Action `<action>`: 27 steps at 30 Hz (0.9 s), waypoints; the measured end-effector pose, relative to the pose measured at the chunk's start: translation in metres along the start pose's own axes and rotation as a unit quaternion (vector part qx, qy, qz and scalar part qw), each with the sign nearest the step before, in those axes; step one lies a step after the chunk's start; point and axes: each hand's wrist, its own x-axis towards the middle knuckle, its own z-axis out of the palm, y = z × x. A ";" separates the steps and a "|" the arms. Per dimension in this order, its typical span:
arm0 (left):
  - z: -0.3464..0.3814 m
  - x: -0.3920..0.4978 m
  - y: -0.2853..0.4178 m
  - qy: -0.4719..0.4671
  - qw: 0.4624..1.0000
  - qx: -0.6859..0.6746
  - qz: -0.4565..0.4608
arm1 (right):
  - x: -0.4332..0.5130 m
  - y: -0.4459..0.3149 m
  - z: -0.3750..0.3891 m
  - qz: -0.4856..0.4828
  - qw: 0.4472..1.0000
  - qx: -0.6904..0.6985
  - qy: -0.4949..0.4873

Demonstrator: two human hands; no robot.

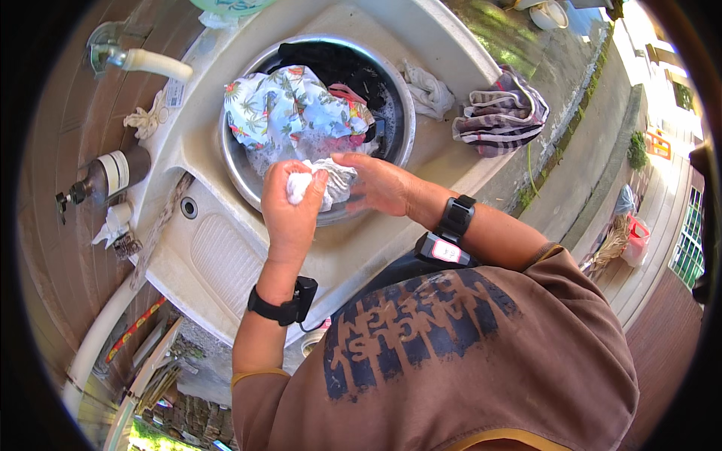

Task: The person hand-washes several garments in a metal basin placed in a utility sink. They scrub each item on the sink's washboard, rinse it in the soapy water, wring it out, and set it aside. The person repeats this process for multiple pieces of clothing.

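Note:
My left hand (293, 191) grips a bunched wet white cloth (333, 183) over the near rim of a metal basin (410, 113). On the cloth's right side is my right hand (375, 183), its fingers partly spread and blurred; whether it grips the cloth I cannot tell. Inside the basin, a white garment with a palm-tree print (287, 107) lies partly in foamy water, with dark cloth (321, 59) behind it. Part of something pink shows beside the printed garment. Both wrists wear black straps with devices.
The basin stands in a stone-like sink (440, 34) with a ribbed washboard (225, 259) at left. A white cloth (426, 90) lies right of the basin, a plaid cloth (502, 115) on the sink's right edge. A tap hose (158, 63) and pump bottle (118, 172) are at left.

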 end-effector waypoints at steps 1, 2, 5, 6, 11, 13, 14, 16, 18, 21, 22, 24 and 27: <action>0.004 -0.003 0.004 0.015 0.998 0.024 0.064 | 0.001 -0.002 0.001 0.054 0.992 0.115 0.013; 0.008 -0.006 0.008 0.017 0.991 0.044 0.129 | 0.003 -0.003 0.005 0.043 0.978 0.193 -0.069; 0.024 -0.011 0.014 0.041 0.976 0.030 0.214 | 0.007 -0.010 0.019 -0.093 0.962 0.254 -0.045; 0.028 -0.010 0.015 0.057 0.988 -0.070 0.124 | 0.003 -0.012 0.021 -0.155 0.944 0.284 -0.062; 0.020 -0.001 0.018 0.109 0.869 -0.431 -0.217 | -0.013 -0.019 0.050 -0.476 0.837 -0.193 0.188; 0.021 0.003 0.018 0.049 0.834 -0.485 -0.259 | -0.022 -0.021 0.057 -0.576 0.719 -0.322 0.219; 0.025 0.004 0.019 0.023 0.819 -0.511 -0.260 | -0.027 -0.021 0.060 -0.594 0.684 -0.365 0.215; 0.043 0.006 0.021 0.004 0.835 -0.541 -0.096 | -0.036 -0.022 0.062 -0.615 0.598 -0.473 0.200; 0.067 0.006 0.025 0.007 0.830 -0.549 0.093 | -0.047 -0.019 0.062 -0.623 0.567 -0.516 0.153; 0.071 0.006 0.033 -0.036 0.804 -0.536 0.255 | -0.058 -0.012 0.063 -0.635 0.507 -0.571 0.119; 0.071 0.005 0.034 -0.081 0.812 -0.530 0.231 | -0.060 -0.009 0.062 -0.642 0.480 -0.587 0.112; 0.036 0.004 0.036 -0.256 0.831 -0.490 -0.060 | -0.061 -0.004 0.055 -0.635 0.464 -0.614 0.072; 0.014 0.005 0.023 -0.232 0.854 -0.321 -0.337 | -0.057 0.000 0.038 -0.614 0.556 -0.556 0.065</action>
